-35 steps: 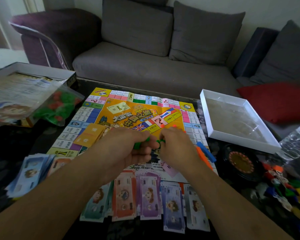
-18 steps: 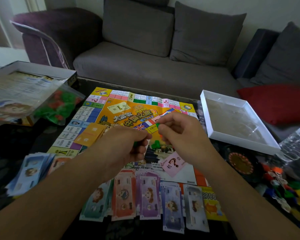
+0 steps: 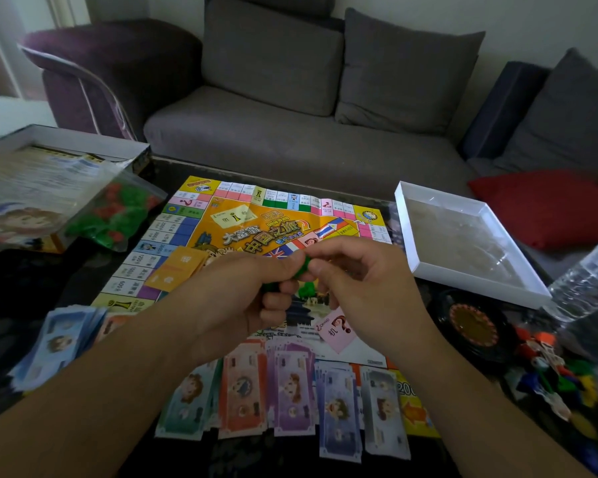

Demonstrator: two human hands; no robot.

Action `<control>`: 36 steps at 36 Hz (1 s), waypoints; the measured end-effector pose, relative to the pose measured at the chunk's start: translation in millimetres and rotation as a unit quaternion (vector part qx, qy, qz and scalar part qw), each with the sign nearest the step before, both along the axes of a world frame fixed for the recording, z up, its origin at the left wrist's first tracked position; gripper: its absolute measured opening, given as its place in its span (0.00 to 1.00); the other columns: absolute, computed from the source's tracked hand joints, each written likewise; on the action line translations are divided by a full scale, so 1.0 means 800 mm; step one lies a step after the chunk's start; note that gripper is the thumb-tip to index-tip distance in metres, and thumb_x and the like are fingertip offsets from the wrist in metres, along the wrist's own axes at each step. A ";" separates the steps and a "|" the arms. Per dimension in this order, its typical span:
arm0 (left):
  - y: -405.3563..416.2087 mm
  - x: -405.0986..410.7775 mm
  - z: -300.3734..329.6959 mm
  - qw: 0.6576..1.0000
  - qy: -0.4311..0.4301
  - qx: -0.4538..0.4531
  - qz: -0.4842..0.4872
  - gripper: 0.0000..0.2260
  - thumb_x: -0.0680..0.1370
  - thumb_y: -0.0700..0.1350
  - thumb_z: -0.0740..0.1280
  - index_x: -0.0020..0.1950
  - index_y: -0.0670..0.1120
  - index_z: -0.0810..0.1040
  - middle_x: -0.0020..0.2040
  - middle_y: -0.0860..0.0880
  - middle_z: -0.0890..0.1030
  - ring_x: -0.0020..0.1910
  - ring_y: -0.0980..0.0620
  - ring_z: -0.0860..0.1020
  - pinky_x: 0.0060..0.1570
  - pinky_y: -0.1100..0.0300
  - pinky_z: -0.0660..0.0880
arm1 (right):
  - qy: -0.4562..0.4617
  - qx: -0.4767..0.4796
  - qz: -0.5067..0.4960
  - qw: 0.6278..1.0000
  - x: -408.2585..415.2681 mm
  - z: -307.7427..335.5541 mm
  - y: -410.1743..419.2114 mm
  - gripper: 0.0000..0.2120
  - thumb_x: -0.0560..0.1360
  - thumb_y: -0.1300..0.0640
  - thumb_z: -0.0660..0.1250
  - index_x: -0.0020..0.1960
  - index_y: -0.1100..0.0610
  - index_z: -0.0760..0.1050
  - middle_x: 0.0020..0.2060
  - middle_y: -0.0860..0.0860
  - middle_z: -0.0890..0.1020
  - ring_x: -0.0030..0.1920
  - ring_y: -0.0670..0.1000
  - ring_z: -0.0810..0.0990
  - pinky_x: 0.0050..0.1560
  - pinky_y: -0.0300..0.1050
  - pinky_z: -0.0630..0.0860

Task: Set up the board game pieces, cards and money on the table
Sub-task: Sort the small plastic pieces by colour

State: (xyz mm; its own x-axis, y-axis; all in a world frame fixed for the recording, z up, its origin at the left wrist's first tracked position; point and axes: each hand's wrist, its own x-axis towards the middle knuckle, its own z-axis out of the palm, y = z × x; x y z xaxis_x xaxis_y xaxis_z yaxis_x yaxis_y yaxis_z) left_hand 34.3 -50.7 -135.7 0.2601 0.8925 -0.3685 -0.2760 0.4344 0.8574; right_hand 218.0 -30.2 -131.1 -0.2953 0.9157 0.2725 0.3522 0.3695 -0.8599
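Since a second ago the right hand (image 3: 356, 284) has lifted from the board (image 3: 221, 219) on the counter (image 3: 32, 288) to meet the left hand (image 3: 249, 291), both now pinching a small green piece (image 3: 306, 263) above the board's middle, likely separating pieces for placing.

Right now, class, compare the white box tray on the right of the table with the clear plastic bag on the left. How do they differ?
The white box tray is rigid with upright walls; the clear plastic bag is soft and crumpled. The tray holds only a clear liner, as far as can be seen; the bag is stuffed with red and green pieces. The tray lies beside the game board; the bag overlaps the board's corner. Neither is being touched.
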 end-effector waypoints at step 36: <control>0.000 0.008 0.000 0.999 -0.037 0.011 0.009 0.16 0.80 0.47 0.70 0.58 0.35 0.83 0.34 0.50 0.68 0.30 0.55 0.62 0.29 0.63 0.60 | 0.109 -0.067 -0.010 0.992 -0.007 -0.004 -0.002 0.06 0.83 0.63 0.68 0.49 0.58 0.82 0.41 0.52 0.87 0.42 0.47 0.85 0.41 0.41 0.82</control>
State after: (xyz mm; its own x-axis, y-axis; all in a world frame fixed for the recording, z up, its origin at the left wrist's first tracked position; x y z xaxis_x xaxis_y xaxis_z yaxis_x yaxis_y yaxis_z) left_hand 40.6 -50.9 -135.8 0.2691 0.9051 -0.3292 -0.3472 0.4100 0.8434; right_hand 212.7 -31.9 -134.5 -0.2237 0.9532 0.2035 0.1587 0.2416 -0.9573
